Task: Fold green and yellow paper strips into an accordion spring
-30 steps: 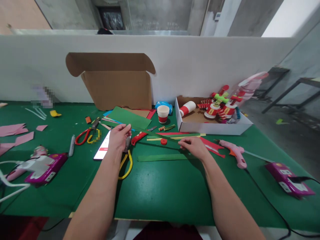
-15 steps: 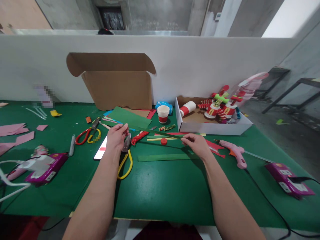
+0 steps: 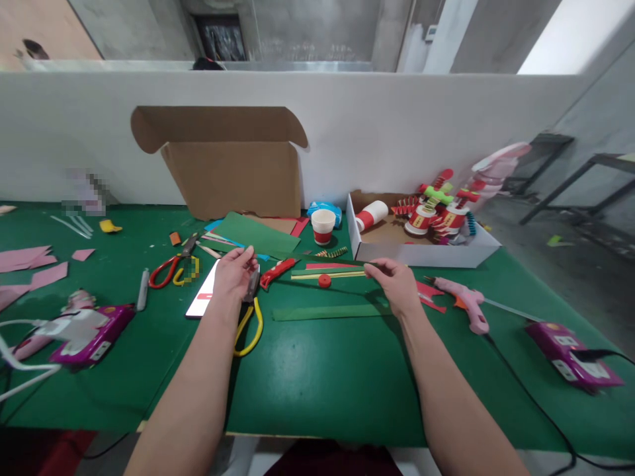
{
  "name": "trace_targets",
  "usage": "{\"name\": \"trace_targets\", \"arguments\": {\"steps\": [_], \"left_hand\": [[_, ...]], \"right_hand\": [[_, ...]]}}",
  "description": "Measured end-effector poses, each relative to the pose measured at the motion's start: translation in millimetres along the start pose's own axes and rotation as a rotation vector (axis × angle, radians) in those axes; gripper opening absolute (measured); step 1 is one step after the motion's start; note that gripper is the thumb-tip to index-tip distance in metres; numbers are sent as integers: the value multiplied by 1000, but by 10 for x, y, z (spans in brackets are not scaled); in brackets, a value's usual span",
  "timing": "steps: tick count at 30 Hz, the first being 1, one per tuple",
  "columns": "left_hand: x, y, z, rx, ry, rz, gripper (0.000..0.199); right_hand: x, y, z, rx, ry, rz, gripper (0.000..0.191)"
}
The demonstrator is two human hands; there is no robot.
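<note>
A narrow dark green paper strip (image 3: 317, 258) is stretched between my hands above the table. My left hand (image 3: 237, 270) pinches its left end, and my right hand (image 3: 394, 281) pinches the right end. Below lies a wider green paper strip (image 3: 327, 313), flat on the table. Thin red, green and yellow strips rest just under the held one, beside a small red paper coil (image 3: 324, 281). Close to my left hand are yellow-handled scissors (image 3: 256, 330), partly covered by it, and a red utility knife (image 3: 276, 272).
Behind stand a paper cup (image 3: 323, 228) and a white box (image 3: 426, 254) holding decorated cup figures. A pink glue gun (image 3: 464, 301) with its cord lies at right, near a purple pack (image 3: 570, 354). Red-handled scissors (image 3: 166, 271) and pink paper pieces are at left.
My right hand has shifted slightly up and to the right, and its end of the strip has risen, so the strip now runs nearly level. My left hand stays almost in place.
</note>
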State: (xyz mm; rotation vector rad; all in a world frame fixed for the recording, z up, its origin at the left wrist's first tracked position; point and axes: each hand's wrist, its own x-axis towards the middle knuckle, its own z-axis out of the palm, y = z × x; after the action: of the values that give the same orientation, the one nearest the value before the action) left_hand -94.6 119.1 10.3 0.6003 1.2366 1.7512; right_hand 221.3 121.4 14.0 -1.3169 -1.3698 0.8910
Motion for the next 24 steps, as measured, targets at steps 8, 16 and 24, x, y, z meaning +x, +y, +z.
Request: {"name": "trace_targets", "arguments": {"steps": [8,16,24], "left_hand": [[-1,8,12,-6,-10,-6,37],[-105,84,105,7,-72,-100,30],[-609,-194,563,23,-349,-302,25]], "right_hand": [[52,52,-54,85,-7,66,39],[95,93,-32,359,98,41,42],[-231,37,481,466,-285,284,48]]}}
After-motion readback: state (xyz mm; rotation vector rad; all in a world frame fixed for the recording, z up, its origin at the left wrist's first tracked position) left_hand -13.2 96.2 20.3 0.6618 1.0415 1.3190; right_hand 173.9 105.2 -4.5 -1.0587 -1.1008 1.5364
